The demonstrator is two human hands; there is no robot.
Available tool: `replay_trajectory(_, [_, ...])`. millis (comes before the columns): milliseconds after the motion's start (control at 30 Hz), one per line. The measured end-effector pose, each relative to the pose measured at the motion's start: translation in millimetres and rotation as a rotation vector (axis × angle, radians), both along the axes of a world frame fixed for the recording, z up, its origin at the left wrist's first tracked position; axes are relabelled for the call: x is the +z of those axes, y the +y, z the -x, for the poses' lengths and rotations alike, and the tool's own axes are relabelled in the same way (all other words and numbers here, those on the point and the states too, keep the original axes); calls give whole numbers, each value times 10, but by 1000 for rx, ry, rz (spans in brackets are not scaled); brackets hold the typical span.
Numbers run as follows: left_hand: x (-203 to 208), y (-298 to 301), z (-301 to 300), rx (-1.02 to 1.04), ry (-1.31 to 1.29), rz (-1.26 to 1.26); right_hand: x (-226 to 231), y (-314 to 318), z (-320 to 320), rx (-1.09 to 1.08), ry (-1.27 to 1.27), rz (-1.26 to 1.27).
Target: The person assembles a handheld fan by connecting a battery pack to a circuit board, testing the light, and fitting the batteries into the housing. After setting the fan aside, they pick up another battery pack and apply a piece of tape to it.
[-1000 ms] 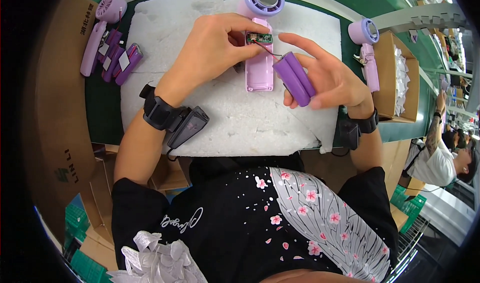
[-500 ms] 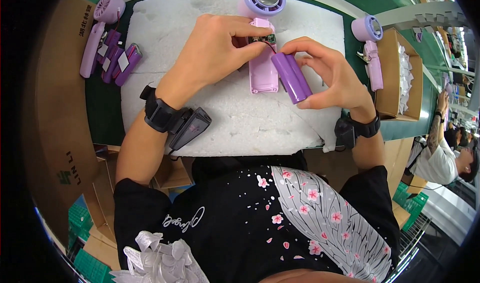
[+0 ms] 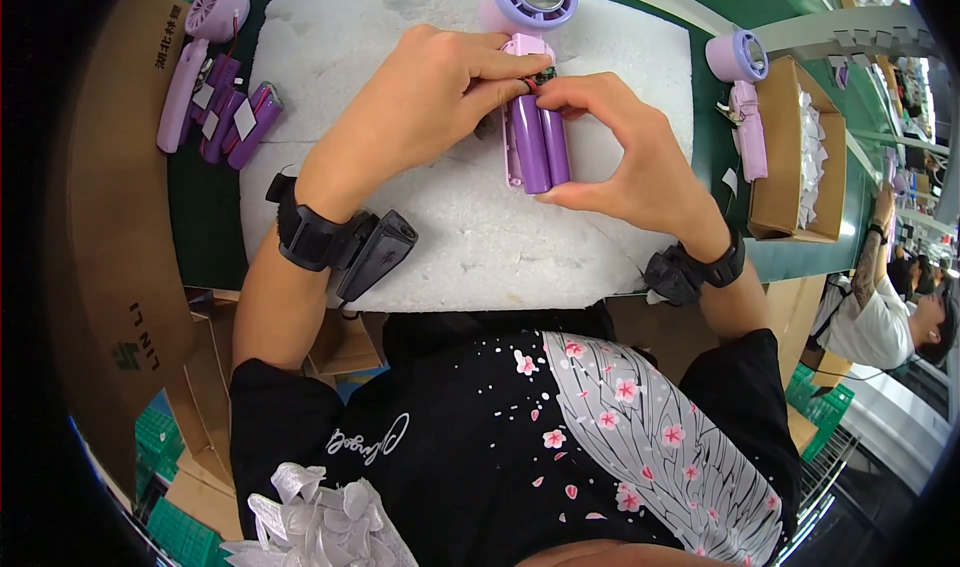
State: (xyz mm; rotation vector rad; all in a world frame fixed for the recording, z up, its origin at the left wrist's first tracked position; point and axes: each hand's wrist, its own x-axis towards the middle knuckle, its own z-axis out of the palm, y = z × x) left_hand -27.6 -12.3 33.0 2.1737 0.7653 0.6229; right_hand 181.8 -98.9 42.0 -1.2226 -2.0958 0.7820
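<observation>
A handheld fan lies on the white foam pad, its round lilac fan head (image 3: 530, 2) at the far end. Its pink handle shell (image 3: 525, 44) is open, with part of a small circuit board (image 3: 546, 74) showing. My left hand (image 3: 425, 97) grips the shell's upper end, thumb and forefinger closed by the board and wires. My right hand (image 3: 645, 157) holds a purple two-cell battery pack (image 3: 540, 147) by its ends, between fingers and thumb. The pack lies lengthwise over the shell, slightly to its right, hiding most of the cavity. Whether it is seated cannot be seen.
The foam pad (image 3: 450, 257) covers the middle of the green bench. At left, more purple battery packs (image 3: 225, 122) and a fan lie beside a tall cardboard box (image 3: 110, 197). Another fan (image 3: 738, 59) and an open carton (image 3: 800, 232) stand at right. A co-worker (image 3: 890, 312) is farther right.
My right hand has moved left, bringing the battery pack from a tilt beside the shell to lie straight over it. My left hand stays at the shell's upper end.
</observation>
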Motion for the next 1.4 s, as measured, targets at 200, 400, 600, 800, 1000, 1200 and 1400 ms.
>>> replay_trajectory(200, [-27,-9,-5,-47,-94,-95,40,-100,51,-24,-116,-119])
replay_trajectory(400, [-118,14,-17,-44,-173,-169,18,-130,67,-74,-131,-175])
replay_trajectory(600, [-130,52,-3,-44,-97,-92,-66,-123,72,-79,-134,-282])
replay_trajectory(800, [-128,37,10,8,-68,90,-77,-141,143,-147,-115,-263])
replay_trajectory(1000, [-30,31,15,-10,-2,377,-71,-77,123,-141,-67,-180])
replay_trajectory(1200, [-148,42,8,-2,-94,367,-94,44,68,-57,45,-186])
replay_trajectory(1400, [-65,46,-4,-4,-5,381,-124,8,24,-12,-10,-239])
